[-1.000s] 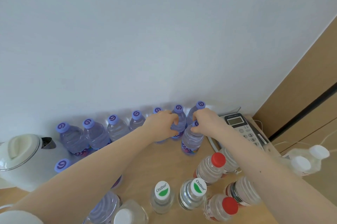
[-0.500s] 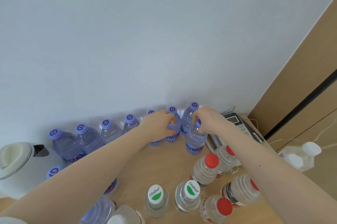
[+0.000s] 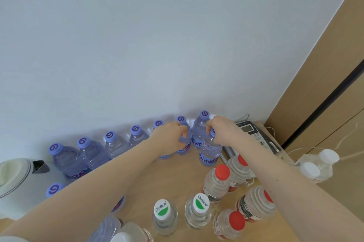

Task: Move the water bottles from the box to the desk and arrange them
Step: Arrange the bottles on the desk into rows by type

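Note:
Several purple-capped water bottles point(image 3: 110, 144) stand in a row along the white wall on the wooden desk point(image 3: 163, 178). My left hand point(image 3: 169, 136) grips one purple-capped bottle point(image 3: 184, 143) in that row. My right hand point(image 3: 221, 130) grips the neck of another purple-capped bottle point(image 3: 208, 149) that stands slightly in front of the row's right end. Nearer me stand several red-capped bottles point(image 3: 217, 181) and two white-and-green-capped bottles point(image 3: 164, 216). The box is out of view.
A white kettle point(image 3: 13, 178) sits at the far left. A desk phone point(image 3: 256, 135) lies behind my right hand, against a wooden panel. Two white-capped bottles point(image 3: 319, 165) sit off the desk's right edge. More bottles point(image 3: 110, 230) crowd the near left.
Both hands stay on their bottles. The bottle in my right hand has slid slightly nearer the row's right end. My head has tilted up a little.

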Demonstrator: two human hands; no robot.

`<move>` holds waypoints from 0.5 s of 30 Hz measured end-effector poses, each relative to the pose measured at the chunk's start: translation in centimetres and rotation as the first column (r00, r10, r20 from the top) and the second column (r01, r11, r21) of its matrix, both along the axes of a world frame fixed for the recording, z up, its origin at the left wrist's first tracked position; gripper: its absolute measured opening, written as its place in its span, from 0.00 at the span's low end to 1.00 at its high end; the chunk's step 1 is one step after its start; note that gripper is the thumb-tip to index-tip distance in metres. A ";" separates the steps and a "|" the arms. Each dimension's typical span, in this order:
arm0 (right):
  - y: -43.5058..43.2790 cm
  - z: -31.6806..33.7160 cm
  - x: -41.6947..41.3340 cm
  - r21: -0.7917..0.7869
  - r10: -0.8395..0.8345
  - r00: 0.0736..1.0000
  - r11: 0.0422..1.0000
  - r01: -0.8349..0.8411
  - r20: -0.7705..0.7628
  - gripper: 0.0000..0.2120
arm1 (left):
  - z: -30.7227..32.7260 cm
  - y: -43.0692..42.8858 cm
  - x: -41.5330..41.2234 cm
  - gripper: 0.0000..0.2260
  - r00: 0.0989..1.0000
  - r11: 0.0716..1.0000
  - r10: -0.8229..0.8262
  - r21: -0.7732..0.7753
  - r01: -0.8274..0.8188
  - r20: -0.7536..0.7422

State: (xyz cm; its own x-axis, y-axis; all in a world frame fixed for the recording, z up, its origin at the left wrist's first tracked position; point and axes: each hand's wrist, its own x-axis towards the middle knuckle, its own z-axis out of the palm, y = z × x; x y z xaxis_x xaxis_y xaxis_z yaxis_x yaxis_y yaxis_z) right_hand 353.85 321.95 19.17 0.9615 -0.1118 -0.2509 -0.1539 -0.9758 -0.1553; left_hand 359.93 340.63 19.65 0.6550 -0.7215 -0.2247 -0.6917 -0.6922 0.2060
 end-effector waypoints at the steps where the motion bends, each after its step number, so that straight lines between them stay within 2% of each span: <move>1: 0.0 0.0 0.0 0.002 -0.007 1.000 1.000 0.007 0.002 0.13 | 0.0 0.0 -0.1 0.12 1.000 1.000 0.000 0.001 0.000 0.000; 6: 0.1 0.0 -0.2 0.021 -0.072 0.997 0.997 0.072 0.019 0.14 | 0.4 0.4 -0.2 0.12 1.000 1.000 0.006 -0.018 -0.006 0.002; 15: 0.6 0.2 -0.6 0.004 -0.092 0.994 0.996 0.092 0.059 0.11 | 0.7 0.9 -0.6 0.12 1.000 1.000 -0.001 -0.022 0.001 0.013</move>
